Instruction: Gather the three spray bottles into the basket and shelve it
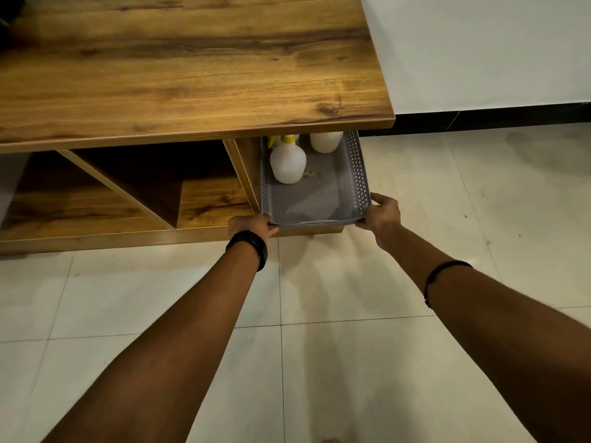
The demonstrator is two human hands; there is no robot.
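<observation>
A grey perforated basket (pixel 358 174) sits partly inside the lower right shelf compartment under the wooden table. My left hand (pixel 252 226) grips its near left corner and my right hand (pixel 382 214) grips its near right corner. Inside stands a white spray bottle (pixel 287 163) with a yellow nozzle. A second white bottle (pixel 325 142) stands at the back right, its top hidden by the tabletop. Behind the first, a bit of another yellow-nozzled bottle (pixel 274 140) shows, mostly hidden.
The wooden tabletop (pixel 192 68) overhangs the shelf. Open shelf compartments (pixel 128 187) lie to the left with slanted dividers. Pale tiled floor (pixel 319 314) spreads in front, and a white wall with black skirting (pixel 479 118) stands at the right.
</observation>
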